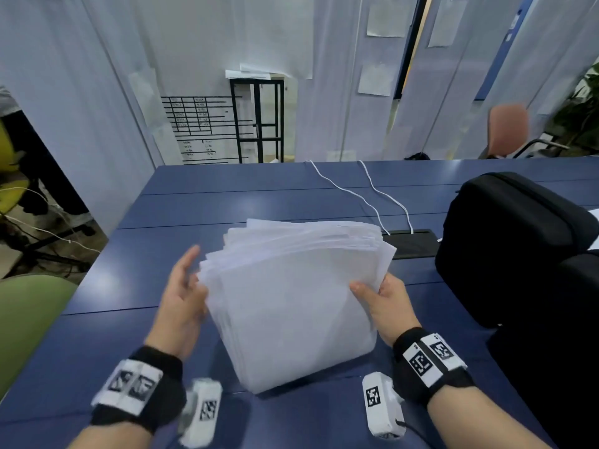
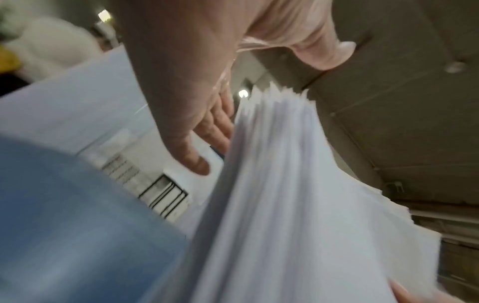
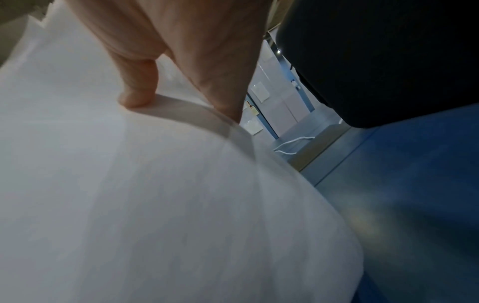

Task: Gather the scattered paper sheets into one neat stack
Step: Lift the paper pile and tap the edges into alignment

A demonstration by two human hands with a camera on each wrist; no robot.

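A thick bundle of white paper sheets (image 1: 291, 296) stands tilted on its lower edge on the blue table (image 1: 194, 202), its upper edges fanned and uneven. My right hand (image 1: 379, 298) grips the bundle's right edge, thumb on the front sheet and fingers behind. My left hand (image 1: 184, 286) is open, with straight fingers flat by the left edge of the sheets; motion blur hides whether it touches. The left wrist view has the ragged sheet edges (image 2: 279, 127) beside my straight fingers (image 2: 197, 143). In the right wrist view my thumb (image 3: 140, 90) presses on the front sheet (image 3: 129, 184).
A black bag (image 1: 512, 241) sits on the table close to the right of the stack. Two white cables (image 1: 366, 196) run from the far edge to a black cable hatch (image 1: 411, 243) behind the sheets. A green chair (image 1: 29, 319) stands at the left.
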